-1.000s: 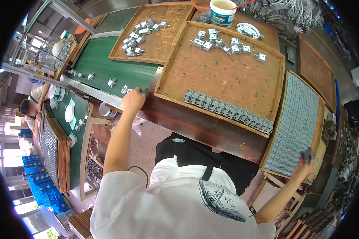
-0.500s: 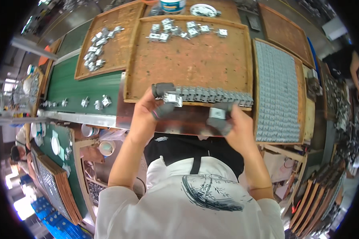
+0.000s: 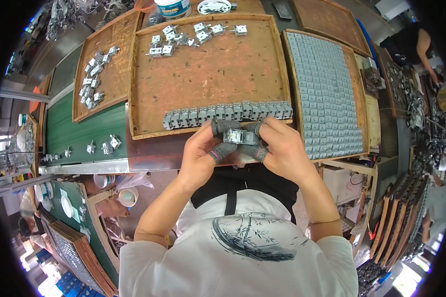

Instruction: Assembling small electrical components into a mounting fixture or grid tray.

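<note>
In front of my waist, both hands meet just beyond the near edge of the wooden tray (image 3: 148,134). My left hand (image 3: 198,153) is closed, its grey-covered fingertips pinching a small silver metal part (image 3: 234,136). From the other side, my right hand (image 3: 285,148) pinches a grey block-shaped piece (image 3: 249,138), its fingertips also covered in grey. The two pieces touch end to end; whether one sits inside the other cannot be made out. Close behind my fingers, a row of grey box-shaped parts (image 3: 223,114) stands along the tray's near side.
Loose silver parts (image 3: 201,34) lie at the tray's far side, with more in a second tray (image 3: 78,101) to the left. A green conveyor (image 3: 91,131) carries several others. On the right stands a tray full of grey blocks (image 3: 327,94). A co-worker (image 3: 406,47) is at far right.
My hands, apart before, have come together, bringing the grey piece against the silver part. The view has shifted, so the trays sit farther left and higher.
</note>
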`<state>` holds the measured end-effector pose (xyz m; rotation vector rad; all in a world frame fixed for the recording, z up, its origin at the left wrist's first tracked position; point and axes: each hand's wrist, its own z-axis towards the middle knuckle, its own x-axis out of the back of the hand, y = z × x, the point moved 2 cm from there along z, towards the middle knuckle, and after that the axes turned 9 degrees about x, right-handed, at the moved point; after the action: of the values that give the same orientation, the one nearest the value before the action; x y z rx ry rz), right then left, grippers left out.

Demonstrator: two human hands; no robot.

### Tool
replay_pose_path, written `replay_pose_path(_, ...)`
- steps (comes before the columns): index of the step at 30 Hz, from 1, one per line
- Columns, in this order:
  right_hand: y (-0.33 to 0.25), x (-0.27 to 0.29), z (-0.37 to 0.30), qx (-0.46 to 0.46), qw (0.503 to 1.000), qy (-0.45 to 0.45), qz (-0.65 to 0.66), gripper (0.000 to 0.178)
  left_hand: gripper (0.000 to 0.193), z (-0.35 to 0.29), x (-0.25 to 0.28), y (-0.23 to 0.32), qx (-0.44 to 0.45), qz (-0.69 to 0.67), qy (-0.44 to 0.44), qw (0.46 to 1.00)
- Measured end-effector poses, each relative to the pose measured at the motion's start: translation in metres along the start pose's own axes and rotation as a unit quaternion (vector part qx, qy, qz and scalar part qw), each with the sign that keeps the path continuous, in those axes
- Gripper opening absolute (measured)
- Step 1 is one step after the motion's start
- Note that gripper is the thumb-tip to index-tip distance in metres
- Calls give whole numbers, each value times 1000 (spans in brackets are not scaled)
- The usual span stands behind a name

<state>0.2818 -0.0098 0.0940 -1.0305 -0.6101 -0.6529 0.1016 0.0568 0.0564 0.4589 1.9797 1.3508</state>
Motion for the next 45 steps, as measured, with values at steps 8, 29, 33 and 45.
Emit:
replay_pose_path(8,20,-34,-12,4,995,59,-85,22,70,11,-23,-28,-158,439,143,873)
replay_pose_path(29,94,28,-71,-252,953,124,118,46,60,37,-23,5,-265,576,139,761)
replay_pose_path(33,216,111,-161,-353,846,288,-277,22,56,11,86,26,-133,434,315,834)
replay_pose_path(45,344,194,-319,-548,822,147,-43,58,56,6,222,4,205,357,177,894)
